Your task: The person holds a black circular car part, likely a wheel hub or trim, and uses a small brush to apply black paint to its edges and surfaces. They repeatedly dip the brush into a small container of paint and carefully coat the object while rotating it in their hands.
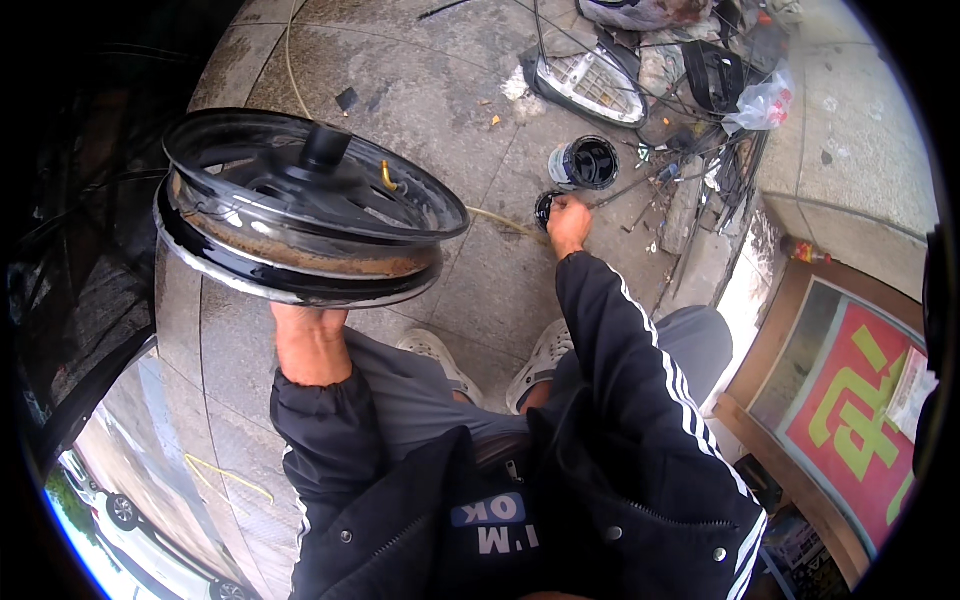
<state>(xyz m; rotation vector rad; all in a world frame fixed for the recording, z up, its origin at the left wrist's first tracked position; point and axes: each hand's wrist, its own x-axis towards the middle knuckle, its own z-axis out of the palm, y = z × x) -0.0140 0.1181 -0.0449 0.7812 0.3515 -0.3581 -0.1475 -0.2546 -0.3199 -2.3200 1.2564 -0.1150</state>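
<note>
A motor-scooter-type wheel rim (300,250), tilted, is held up at the left. Glossy black coats much of it, and a rusty brown band runs round its middle channel. A yellow valve stem (388,177) and a black hub (325,148) stand up from its face. My left hand (310,325) grips the rim from beneath, its fingers hidden behind it. My right hand (570,222) is closed at the edge of a small black cup (544,208), low over the pavement. Right beside that cup is an open can (585,163) of black paint.
Scrap and wires (690,190) lie along the wall at the right. A white-and-black plastic panel (590,88) and a clear plastic bag (763,100) are further back. A framed red sign (845,400) leans at the right. A pale hose (505,222) crosses the paving.
</note>
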